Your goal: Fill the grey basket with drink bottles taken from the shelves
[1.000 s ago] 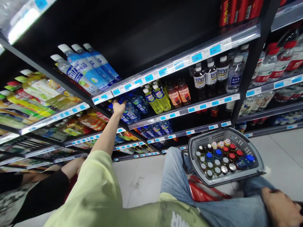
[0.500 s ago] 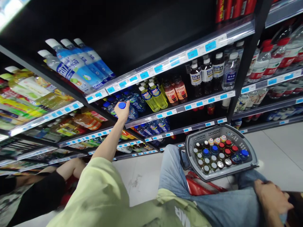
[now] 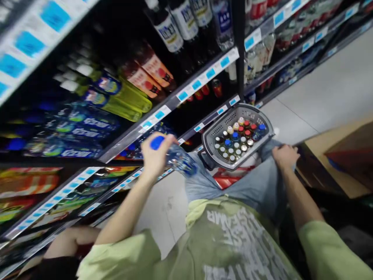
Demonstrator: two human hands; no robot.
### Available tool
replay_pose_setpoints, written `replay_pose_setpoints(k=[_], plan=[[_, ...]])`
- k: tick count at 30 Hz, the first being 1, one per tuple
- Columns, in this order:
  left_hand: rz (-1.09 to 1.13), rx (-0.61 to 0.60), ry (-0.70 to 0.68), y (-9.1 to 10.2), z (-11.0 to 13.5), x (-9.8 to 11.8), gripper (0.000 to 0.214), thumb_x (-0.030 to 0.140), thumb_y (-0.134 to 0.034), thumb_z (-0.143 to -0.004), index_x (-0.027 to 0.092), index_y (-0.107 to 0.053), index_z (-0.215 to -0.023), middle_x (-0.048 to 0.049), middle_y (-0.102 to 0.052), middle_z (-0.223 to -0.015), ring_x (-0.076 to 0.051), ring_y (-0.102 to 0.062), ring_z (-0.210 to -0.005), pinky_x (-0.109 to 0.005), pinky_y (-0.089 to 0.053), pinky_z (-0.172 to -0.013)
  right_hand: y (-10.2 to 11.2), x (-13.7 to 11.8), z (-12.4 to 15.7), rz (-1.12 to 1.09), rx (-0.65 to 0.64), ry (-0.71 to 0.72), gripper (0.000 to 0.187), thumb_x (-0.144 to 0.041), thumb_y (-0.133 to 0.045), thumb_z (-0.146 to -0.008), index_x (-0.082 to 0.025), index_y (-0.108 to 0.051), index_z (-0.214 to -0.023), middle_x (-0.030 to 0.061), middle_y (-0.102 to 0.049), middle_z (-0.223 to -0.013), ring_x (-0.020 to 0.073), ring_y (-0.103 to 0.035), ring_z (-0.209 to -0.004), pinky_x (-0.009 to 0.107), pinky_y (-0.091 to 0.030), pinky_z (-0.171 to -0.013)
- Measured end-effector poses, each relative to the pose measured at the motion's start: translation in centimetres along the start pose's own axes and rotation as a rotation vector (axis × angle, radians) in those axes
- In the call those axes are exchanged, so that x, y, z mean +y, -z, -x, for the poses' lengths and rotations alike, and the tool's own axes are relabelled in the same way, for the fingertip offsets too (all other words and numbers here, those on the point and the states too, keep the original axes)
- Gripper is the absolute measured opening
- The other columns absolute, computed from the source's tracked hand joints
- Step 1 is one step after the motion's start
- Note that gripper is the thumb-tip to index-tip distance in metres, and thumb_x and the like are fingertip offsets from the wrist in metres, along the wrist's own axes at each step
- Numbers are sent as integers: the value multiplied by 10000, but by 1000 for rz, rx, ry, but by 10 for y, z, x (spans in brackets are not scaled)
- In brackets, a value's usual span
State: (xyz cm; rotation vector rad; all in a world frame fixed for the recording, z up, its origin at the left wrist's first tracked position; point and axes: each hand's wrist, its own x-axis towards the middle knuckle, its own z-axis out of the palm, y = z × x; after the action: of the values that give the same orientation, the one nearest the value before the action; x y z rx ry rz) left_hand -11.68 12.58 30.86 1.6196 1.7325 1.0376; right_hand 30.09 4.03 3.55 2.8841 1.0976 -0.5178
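My left hand (image 3: 153,155) is closed around a clear bottle with a blue cap (image 3: 175,157), held in the air just in front of the shelves and left of the basket. The grey basket (image 3: 264,122) holds several small bottles with coloured caps and rests by my knees. My right hand (image 3: 284,155) lies on my jeans next to the basket's right edge, fingers curled on the fabric with nothing in them. On the shelf (image 3: 163,112) behind my left hand lie blue-labelled bottles (image 3: 75,128) and yellow drink bottles (image 3: 128,105).
Dark bottles (image 3: 180,23) stand on a higher shelf. A red basket (image 3: 225,181) shows under the grey one. A cardboard box (image 3: 344,155) sits on the floor at right. Another person's arm in a black sleeve (image 3: 67,245) is at lower left. Grey tiled floor (image 3: 320,93) stretches to the right.
My left hand has pulled the blue-capped bottle off the shelf and carried it down toward the basket. My head turned right and down, and my right hand shifted up along my leg.
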Motion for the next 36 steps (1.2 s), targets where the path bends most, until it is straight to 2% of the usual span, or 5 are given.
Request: replay_pose_setpoints(k=[6,9,12,22,36], plan=[[475,-655,510,-175,115,4,523,668,-879,-762,202,-655,-682,-20,-712,-676,-156,-664,-616,-275,-532,-620,4,7,0,-51,-10,-16,485,-308,-472,-1016,-22,-764,-1277,322,-721,-1264,438,-589,-1314,554,-493,-1040],[500,-911,650,-234,159,-2,512,649,-881,-763,195,-659,-686,-31,-709,-687,-163,-662,-635,-283,-527,-622,3,12,-8,-68,-27,-27,477,-299,-462,-1018,-39,-752,-1292,314,-713,-1300,435,-575,-1315,559,-481,-1045],[436,-1047,683,-269,181,-16,502,633,-869,-781,193,-640,-706,-36,-705,-692,-165,-634,-627,-294,-507,-616,-4,15,-16,-75,-8,-21,474,-304,-442,-1026,-63,-746,-1298,304,-705,-1326,438,-563,-1320,585,-474,-1055],[292,-1160,452,-281,174,-52,242,437,-696,-964,200,-650,-978,-41,-747,-1011,-249,-676,-1052,-360,-519,-991,-25,19,-29,-84,48,7,533,-444,-359,-1093,-99,-727,-1268,283,-700,-1285,448,-548,-1305,654,-471,-1053],[303,-1130,351,-287,171,-58,303,466,-758,-921,181,-748,-1025,-48,-791,-1063,-248,-706,-1071,-334,-519,-991,-31,22,-34,-75,39,28,624,-523,-276,-1121,-92,-687,-1307,291,-677,-1297,473,-530,-1345,737,-449,-1067]])
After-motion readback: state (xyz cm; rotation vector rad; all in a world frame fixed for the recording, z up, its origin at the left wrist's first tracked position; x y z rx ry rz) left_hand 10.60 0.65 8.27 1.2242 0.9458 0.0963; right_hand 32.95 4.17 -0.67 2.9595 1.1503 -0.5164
